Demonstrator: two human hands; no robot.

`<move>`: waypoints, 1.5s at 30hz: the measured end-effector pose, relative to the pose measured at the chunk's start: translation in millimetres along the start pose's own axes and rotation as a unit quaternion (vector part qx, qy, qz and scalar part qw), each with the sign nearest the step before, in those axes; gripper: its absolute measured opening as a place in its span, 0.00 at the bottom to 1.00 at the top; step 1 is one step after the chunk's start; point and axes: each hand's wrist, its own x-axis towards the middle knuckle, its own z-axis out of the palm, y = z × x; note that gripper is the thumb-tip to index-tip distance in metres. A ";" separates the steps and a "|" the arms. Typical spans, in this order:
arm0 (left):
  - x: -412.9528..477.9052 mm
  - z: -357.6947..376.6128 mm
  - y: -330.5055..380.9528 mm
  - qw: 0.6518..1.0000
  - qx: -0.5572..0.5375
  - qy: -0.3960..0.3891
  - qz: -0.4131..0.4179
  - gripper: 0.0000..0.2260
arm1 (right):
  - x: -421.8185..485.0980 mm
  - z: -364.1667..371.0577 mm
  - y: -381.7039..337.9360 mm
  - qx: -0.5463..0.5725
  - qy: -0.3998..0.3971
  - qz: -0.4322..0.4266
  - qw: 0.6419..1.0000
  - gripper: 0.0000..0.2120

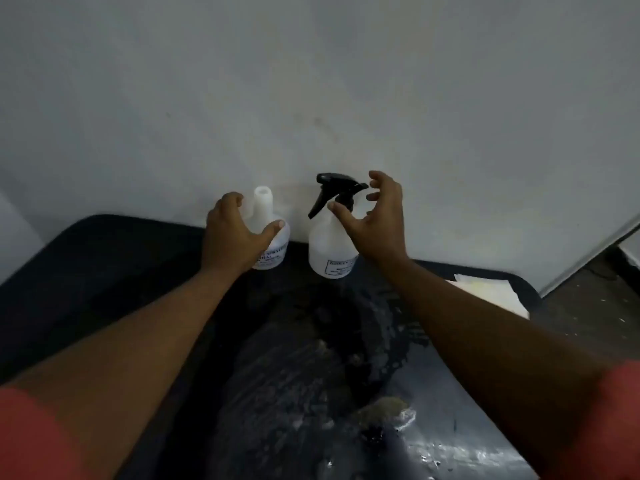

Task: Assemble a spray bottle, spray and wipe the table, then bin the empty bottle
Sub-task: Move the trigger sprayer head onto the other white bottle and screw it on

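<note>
Left hand (235, 233) grips the capless bottle (277, 249); right hand (375, 220) hovers by the trigger bottle (325, 247), fingers (379, 177) spread, holding nothing.

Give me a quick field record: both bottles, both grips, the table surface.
left grip: curled round the open-necked bottle, thumb on its shoulder
right grip: open, fingers spread beside the trigger head, not closed on it
open-necked bottle: upright by the wall, no head on it
spray bottle: upright, black trigger head on top
table: dark, wet smears mid-surface
white sheet: lies flat at the table's right edge
</note>
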 end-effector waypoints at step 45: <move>-201.7 -93.9 19.0 0.986 -0.069 -0.121 -0.088 0.47 | -206.4 -80.9 -47.8 0.227 -0.005 0.234 0.945 0.16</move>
